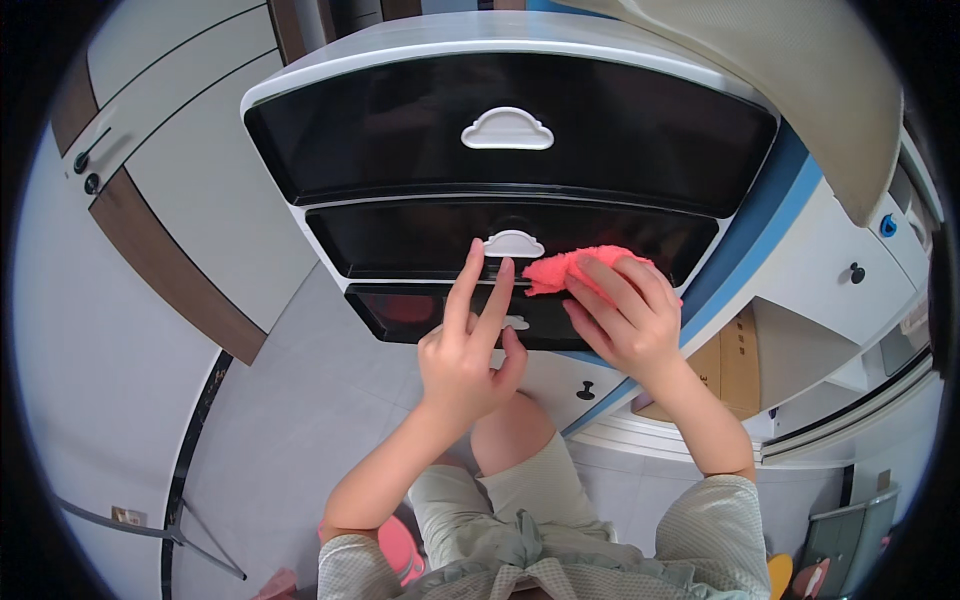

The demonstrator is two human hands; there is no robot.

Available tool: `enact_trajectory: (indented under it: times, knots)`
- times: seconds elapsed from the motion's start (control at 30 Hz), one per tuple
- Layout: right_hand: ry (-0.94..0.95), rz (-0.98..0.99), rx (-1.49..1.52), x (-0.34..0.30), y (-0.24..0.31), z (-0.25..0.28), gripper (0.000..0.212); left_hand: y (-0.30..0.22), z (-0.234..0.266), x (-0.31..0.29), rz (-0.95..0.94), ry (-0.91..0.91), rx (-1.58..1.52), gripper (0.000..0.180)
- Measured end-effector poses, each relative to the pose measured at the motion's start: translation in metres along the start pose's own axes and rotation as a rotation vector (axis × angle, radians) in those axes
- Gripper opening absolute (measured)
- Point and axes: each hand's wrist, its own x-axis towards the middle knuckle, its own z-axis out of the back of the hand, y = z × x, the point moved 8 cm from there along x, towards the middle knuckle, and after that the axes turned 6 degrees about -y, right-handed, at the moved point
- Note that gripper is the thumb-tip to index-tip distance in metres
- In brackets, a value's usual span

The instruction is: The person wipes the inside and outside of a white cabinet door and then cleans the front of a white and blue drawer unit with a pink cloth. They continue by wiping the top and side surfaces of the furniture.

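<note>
In front of me stands a white drawer cabinet (390, 45) with glossy black drawer fronts and white cloud-shaped handles. My right hand (640, 325) grips a bright pink cloth (590, 268), bunched up against the right part of the middle drawer front (400, 235). My left hand (470, 340) has its fingers spread, with two fingertips raised beside the middle drawer's handle (514, 243). Whether those fingertips touch the drawer cannot be told. Behind both hands, the lowest drawer (395, 307) is partly hidden. Above them is the top drawer front (370, 130) with its own handle (507, 129).
At right stands a white and blue cupboard (835, 265) with dark knobs and a cardboard box (735, 365) on an open shelf. A beige curved panel (780, 70) overhangs the upper right. A white door (215, 150) is at left; a grey metal leg (175, 535) stands on the tiled floor (270, 430).
</note>
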Motion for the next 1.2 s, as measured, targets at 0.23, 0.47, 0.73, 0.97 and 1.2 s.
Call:
enact_trajectory:
  times: [0.23, 0.47, 0.73, 0.97, 1.2]
  knots:
    - [-0.112, -0.023, -0.003, 0.015, -0.013, 0.007, 0.028, -0.001, -0.002, -0.001, 0.040, 0.006, -0.018, 0.066]
    - [-0.111, -0.051, -0.121, -0.001, -0.010, 0.014, 0.025, -0.002, -0.007, -0.002, 0.078, 0.033, -0.039, 0.067]
    - [-0.152, -0.112, -0.217, 0.004, -0.027, 0.033, 0.025, -0.001, -0.009, -0.002, 0.077, -0.023, -0.072, 0.069]
    - [0.045, -0.265, -0.344, -0.009, -0.021, 0.028, 0.034, 0.000, -0.009, -0.004, 0.089, 0.019, -0.069, 0.066]
    - [0.141, -0.278, -0.365, -0.032, -0.014, 0.024, 0.035, 0.025, 0.029, 0.005, 0.058, -0.152, 0.023, 0.049]
